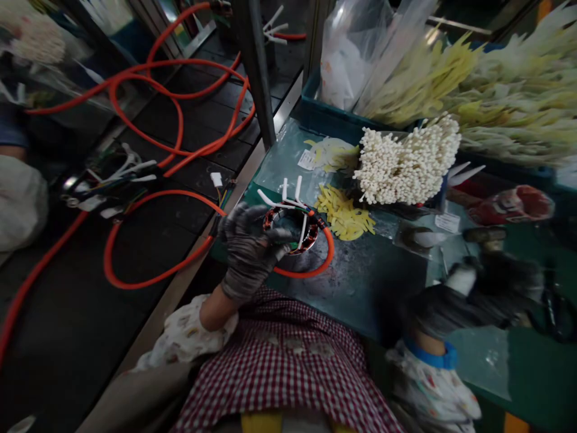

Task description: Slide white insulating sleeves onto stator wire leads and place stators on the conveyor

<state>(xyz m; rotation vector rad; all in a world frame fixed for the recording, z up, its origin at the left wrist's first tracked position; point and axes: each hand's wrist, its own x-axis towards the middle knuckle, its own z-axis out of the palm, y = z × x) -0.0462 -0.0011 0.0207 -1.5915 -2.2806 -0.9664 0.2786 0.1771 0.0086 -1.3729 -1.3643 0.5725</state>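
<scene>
A round copper-wound ring [311, 236] lies on the green work surface, with white sleeves standing up from it and an orange cable [325, 258] curving round its right side. My left hand [249, 249], in a grey striped glove, is at the ring's left edge, its thumb and fingers apart around that rim. Farther right, my right hand [478, 294], in a dark glove, is blurred by motion near a small dark-topped bottle [485, 236] and black-handled scissors [556, 310]. Something whitish shows at its fingers; what it holds, if anything, is unclear.
Yellow strips [345, 213] and a bundle of white-tipped sticks [406, 159] lie beyond the ring. Teal bins [333, 120] with pale strips stand behind. A metal post [255, 72] rises near the conveyor, where orange cables [180, 153] loop. At far left is another person's sleeve [20, 201].
</scene>
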